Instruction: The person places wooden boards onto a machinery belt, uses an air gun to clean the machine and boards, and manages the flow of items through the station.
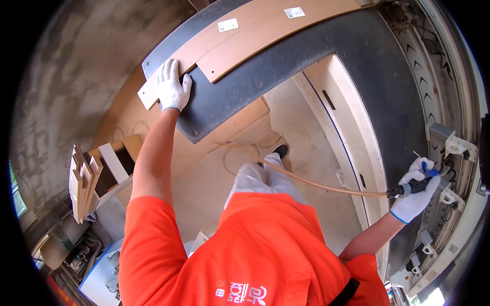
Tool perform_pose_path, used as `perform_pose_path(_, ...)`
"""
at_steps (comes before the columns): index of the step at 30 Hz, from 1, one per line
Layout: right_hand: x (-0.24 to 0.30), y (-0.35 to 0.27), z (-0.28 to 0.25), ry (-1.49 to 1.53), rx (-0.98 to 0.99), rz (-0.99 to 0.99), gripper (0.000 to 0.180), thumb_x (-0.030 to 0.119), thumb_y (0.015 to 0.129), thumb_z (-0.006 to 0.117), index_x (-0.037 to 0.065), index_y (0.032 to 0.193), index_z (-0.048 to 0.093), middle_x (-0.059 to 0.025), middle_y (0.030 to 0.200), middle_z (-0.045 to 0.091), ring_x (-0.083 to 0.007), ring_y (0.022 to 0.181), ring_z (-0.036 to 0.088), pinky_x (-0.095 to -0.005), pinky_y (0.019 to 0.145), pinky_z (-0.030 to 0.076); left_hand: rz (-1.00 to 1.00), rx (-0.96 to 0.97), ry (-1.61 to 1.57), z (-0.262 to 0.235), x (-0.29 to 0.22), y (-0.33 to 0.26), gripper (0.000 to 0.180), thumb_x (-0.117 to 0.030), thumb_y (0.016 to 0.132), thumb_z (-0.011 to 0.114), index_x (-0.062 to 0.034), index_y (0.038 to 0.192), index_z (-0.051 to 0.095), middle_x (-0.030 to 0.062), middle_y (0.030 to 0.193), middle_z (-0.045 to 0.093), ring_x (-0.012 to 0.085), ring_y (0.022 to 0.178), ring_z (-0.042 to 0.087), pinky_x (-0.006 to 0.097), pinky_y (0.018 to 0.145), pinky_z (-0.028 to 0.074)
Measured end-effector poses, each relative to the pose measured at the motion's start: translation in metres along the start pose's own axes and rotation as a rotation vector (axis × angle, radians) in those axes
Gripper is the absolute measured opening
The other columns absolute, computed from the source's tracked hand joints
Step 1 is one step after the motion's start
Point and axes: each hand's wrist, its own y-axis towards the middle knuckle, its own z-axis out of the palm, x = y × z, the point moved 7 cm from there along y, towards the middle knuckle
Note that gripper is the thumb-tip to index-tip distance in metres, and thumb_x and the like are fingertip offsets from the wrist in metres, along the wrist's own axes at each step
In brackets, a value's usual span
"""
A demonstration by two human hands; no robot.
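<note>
My left hand (172, 87), in a white knit glove, lies with its fingers stretched out on the left end of a long wooden board (199, 43). A second wooden board (265, 42) rests beside it on the dark grey table surface (245, 76); both carry white labels. Off to the right, my gloved right hand (414, 200) is closed around an air blow gun (419, 184) with a black body and blue parts. From the gun a tan air hose (326, 187) runs left across my legs. The gun's far tip is hard to make out against the machine.
Along the right side runs a machine rail (456, 148) with several white brackets. A cutout in the table shows a white inner wall (343, 102) and the floor below. At the left stands a stack of narrow boards (81, 183) beside a box of offcuts (115, 163).
</note>
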Motion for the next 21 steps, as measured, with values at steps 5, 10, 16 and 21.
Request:
perform_pose_path(5, 0.062, 0.016, 0.024, -0.048, 0.144, -0.066, 0.032, 0.020, 0.108, 0.063, -0.001, 0.132, 0.057, -0.0095, 0.125, 0.062, -0.0185, 0.123, 0.058, -0.0284, 0.069, 0.054, -0.014, -0.019, 0.008, -0.001, 0.006, -0.007, 0.062, -0.031, 0.092, 0.069, -0.0056, 0.148, 0.056, 0.0202, 0.156, 0.053, 0.0392, 0.149, 0.043, 0.052, 0.126, 0.029)
perform_pose_path(10, 0.081, 0.019, 0.015, -0.226, 0.032, -0.171, 0.038, 0.028, 0.108, 0.065, 0.001, 0.133, 0.058, -0.0085, 0.119, 0.063, -0.0184, 0.117, 0.060, -0.0244, 0.072, 0.057, -0.041, 0.029, 0.017, -0.003, 0.002, -0.005, 0.062, -0.028, 0.094, 0.067, -0.0051, 0.150, 0.054, 0.0210, 0.159, 0.050, 0.0413, 0.151, 0.041, 0.053, 0.127, 0.027)
perform_pose_path(16, -0.061, 0.006, -0.028, -0.245, -0.329, 0.142, 0.036, 0.037, 0.109, 0.062, 0.001, 0.109, 0.065, -0.0134, 0.106, 0.066, -0.0154, 0.083, 0.064, -0.0252, 0.065, 0.053, -0.015, -0.048, -0.017, -0.010, -0.001, -0.002, 0.059, -0.024, 0.090, 0.068, -0.0025, 0.145, 0.057, 0.0225, 0.154, 0.053, 0.0431, 0.146, 0.045, 0.054, 0.126, 0.030)
perform_pose_path(21, -0.233, -0.042, -0.037, -0.861, -0.291, 0.621, 0.032, 0.039, 0.103, 0.067, 0.007, 0.100, 0.066, -0.0117, 0.081, 0.073, -0.0222, 0.067, 0.069, -0.0392, 0.062, 0.057, -0.048, 0.005, -0.048, -0.010, -0.003, -0.008, 0.068, -0.028, 0.089, 0.071, -0.0002, 0.148, 0.053, 0.0239, 0.155, 0.052, 0.0430, 0.148, 0.043, 0.055, 0.127, 0.028)
